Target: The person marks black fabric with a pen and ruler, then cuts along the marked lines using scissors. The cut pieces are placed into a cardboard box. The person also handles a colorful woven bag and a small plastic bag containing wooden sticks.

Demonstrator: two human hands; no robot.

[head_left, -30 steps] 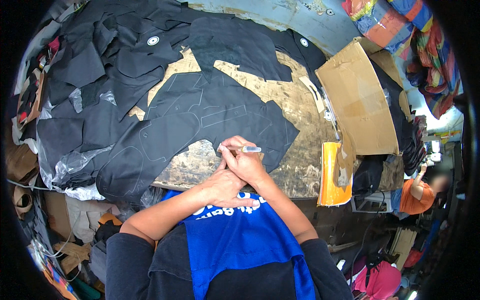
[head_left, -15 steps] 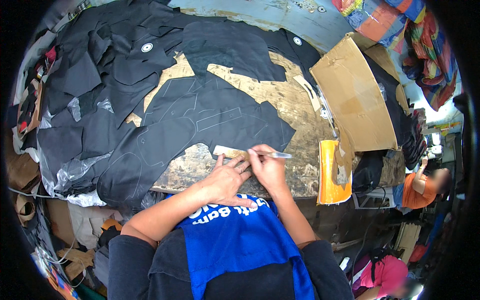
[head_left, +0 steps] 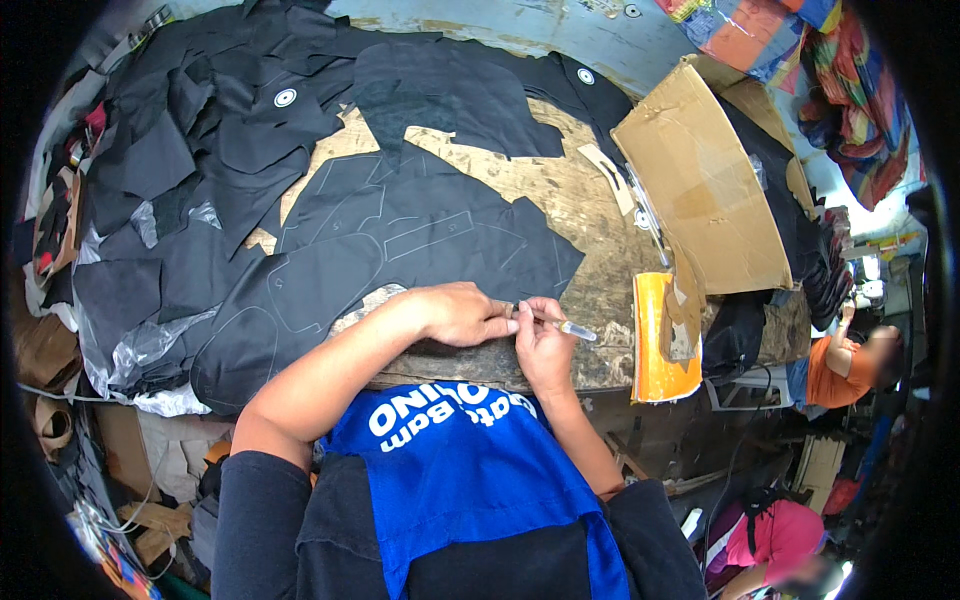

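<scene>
Pen (head_left: pixel 558 323) in right hand (head_left: pixel 540 345), left hand (head_left: pixel 462 315) touching (tip end)

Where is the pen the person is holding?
In the head view, the pen sits just right of centre, held in the right hand beside the left hand, at the near edge of the wooden table.

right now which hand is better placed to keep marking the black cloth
Right. The right hand already grips the pen at the edge of the black cloth, while the left hand lies flat beside it.
</scene>
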